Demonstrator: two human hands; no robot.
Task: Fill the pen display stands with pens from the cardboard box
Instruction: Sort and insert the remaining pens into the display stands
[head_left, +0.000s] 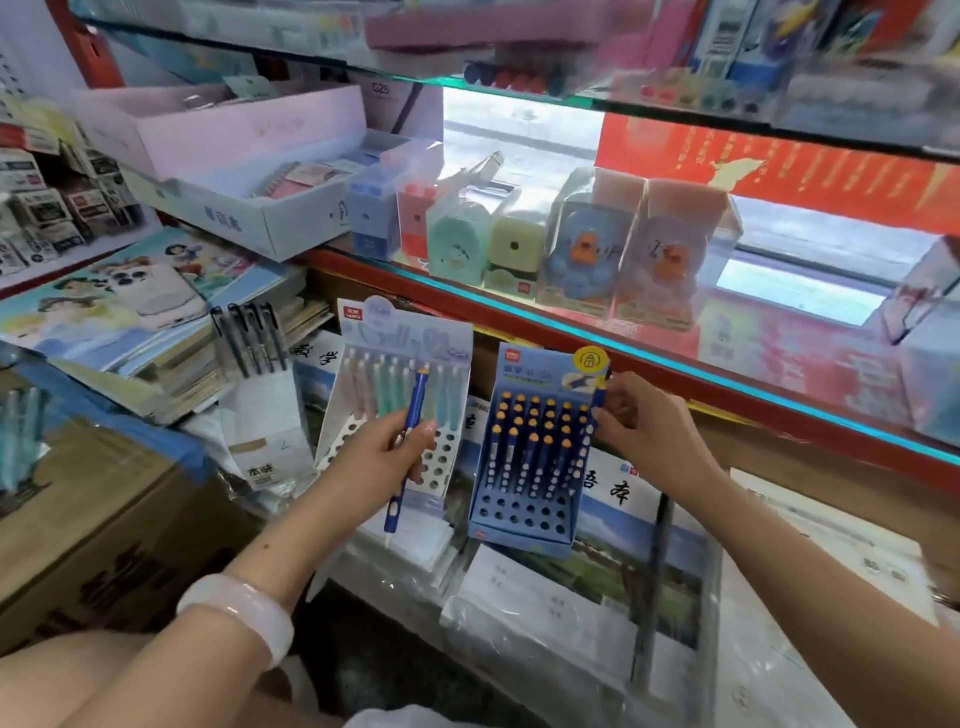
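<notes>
Left hand (387, 457) grips one blue pen (408, 447), held steeply, tip down, in front of the pastel pen stand (400, 410). Right hand (641, 434) pinches a second blue pen (600, 397) at the right edge of the blue display stand (535, 457). Upper rows of this stand are filled; front rows of holes open. Open room between the two stands is narrow; red shelf edge (649, 364) close above. Cardboard box (98, 525) at lower left, cut off by frame, contents not visible. Second pen mostly hidden behind fingers. Upper shelf goods blurred. Stand header print too small to read; notebook pack (262, 457) label illegible; "G25" on white box (387, 104)
</notes>
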